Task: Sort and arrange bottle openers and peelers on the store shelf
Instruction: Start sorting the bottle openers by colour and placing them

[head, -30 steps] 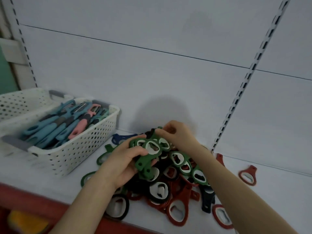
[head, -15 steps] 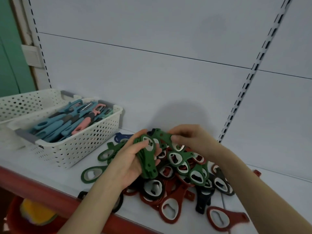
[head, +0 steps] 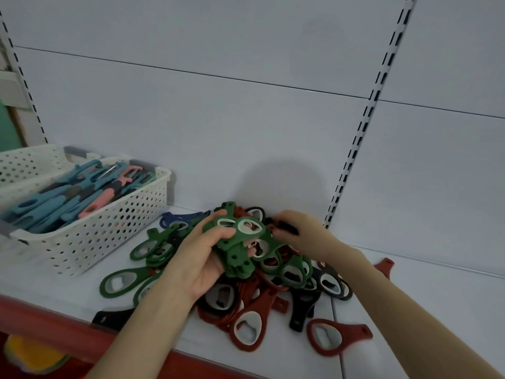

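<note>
White shelf (head: pixel 437 310) with a heap of bottle openers (head: pixel 262 299) (green, red, black). Left hand (head: pixel 196 258) grips a green stack (head: pixel 240 239) just above the heap; right hand (head: pixel 306 233) curls its fingers round a black opener (head: pixel 287 228) behind it. Peelers (head: pixel 54 203) fill the basket (head: pixel 109 236), left.

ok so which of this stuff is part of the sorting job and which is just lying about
Job: green openers gripped in left hand; right hand at the opener pile; peelers in basket; shelf.
Lying about: yellow thing below the shelf; slotted upright.
</note>
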Demonstrator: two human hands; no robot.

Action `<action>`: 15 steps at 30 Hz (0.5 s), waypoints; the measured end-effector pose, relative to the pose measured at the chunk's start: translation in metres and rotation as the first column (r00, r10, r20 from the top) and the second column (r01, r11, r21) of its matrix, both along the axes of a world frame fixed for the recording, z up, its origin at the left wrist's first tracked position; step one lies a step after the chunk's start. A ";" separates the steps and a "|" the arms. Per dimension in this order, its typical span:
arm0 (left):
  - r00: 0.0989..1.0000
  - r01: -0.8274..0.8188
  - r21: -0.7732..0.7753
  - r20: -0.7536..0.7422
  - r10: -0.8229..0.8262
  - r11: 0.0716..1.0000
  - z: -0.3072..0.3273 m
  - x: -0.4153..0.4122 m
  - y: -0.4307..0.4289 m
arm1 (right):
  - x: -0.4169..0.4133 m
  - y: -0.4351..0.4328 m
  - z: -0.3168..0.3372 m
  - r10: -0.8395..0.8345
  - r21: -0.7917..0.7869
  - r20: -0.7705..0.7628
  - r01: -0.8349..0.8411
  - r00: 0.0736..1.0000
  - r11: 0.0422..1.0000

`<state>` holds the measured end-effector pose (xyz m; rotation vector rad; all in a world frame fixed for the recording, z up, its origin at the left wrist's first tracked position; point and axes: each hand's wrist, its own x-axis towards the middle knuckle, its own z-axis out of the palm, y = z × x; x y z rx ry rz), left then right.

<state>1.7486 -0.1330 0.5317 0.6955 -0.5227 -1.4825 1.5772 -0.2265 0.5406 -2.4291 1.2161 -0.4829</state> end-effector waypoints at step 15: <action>0.994 -0.105 -0.055 0.009 0.106 0.993 -0.016 0.019 0.003 | 0.009 0.000 -0.007 -0.162 0.138 0.215 0.134 0.963 0.981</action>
